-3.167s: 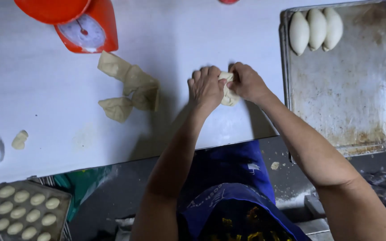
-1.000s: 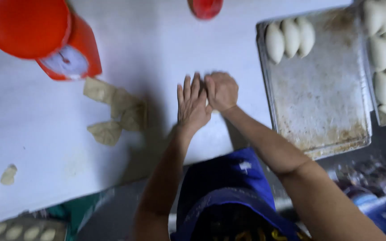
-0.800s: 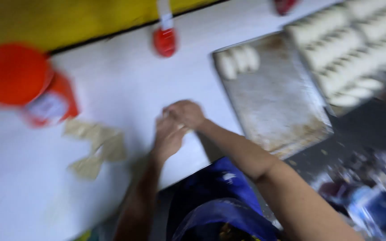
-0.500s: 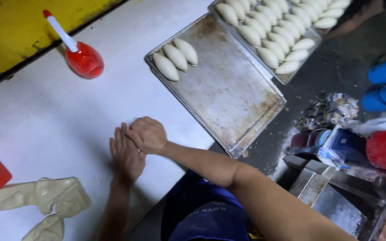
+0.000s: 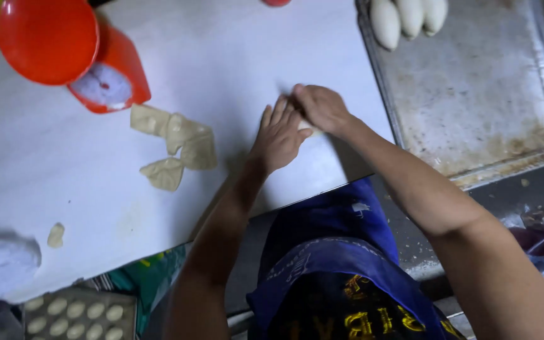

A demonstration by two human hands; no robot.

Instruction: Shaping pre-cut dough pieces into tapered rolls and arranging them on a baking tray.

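My left hand (image 5: 278, 133) and my right hand (image 5: 320, 107) meet on the white table (image 5: 234, 56). Between them they press a small pale dough piece (image 5: 304, 126), of which only a sliver shows. The left hand's fingers lie stretched out flat against it. The right hand curls over it from the far side. A little to the left lie several flat cut dough pieces (image 5: 177, 145), apart from both hands.
A red kitchen scale (image 5: 111, 85) with a red bowl (image 5: 48, 38) stands at the back left. A worn metal baking tray (image 5: 473, 107) on the right holds three shaped dough loaves (image 5: 409, 16). A dough scrap (image 5: 56, 234) and crumpled white plastic (image 5: 1, 261) lie front left.
The head camera swung right and back again. Both hands stayed together on the dough piece at the same spot on the table, shifting slightly against each other.
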